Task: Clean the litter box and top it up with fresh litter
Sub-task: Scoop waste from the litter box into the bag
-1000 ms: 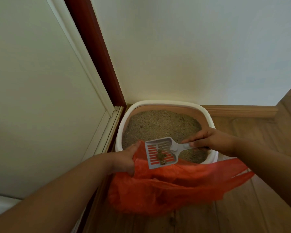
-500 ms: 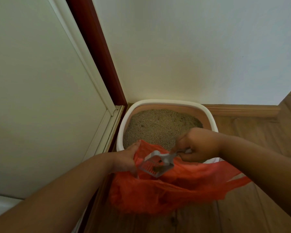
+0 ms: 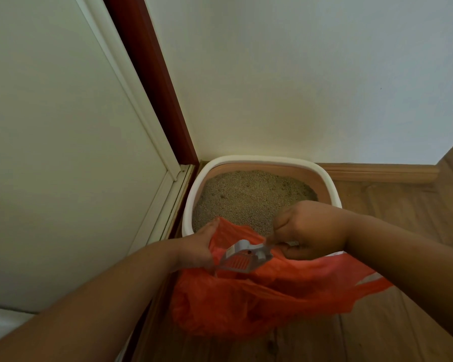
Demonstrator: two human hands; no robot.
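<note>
I see my right hand (image 3: 309, 229) pinching the grey slotted plastic scoop (image 3: 242, 258), tipped over the thin orange plastic bag (image 3: 246, 304) my left hand (image 3: 196, 248) grips open at six o'clock of the white-rimmed litter box (image 3: 259, 160); a slack rim could spill clumps.

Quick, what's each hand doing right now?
Left hand: closed on the crinkly orange plastic bag.
Right hand: closed on the grey slotted plastic scoop.

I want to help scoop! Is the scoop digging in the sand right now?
No, the right hand holds the scoop tipped over the orange bag, not in the litter.
</note>
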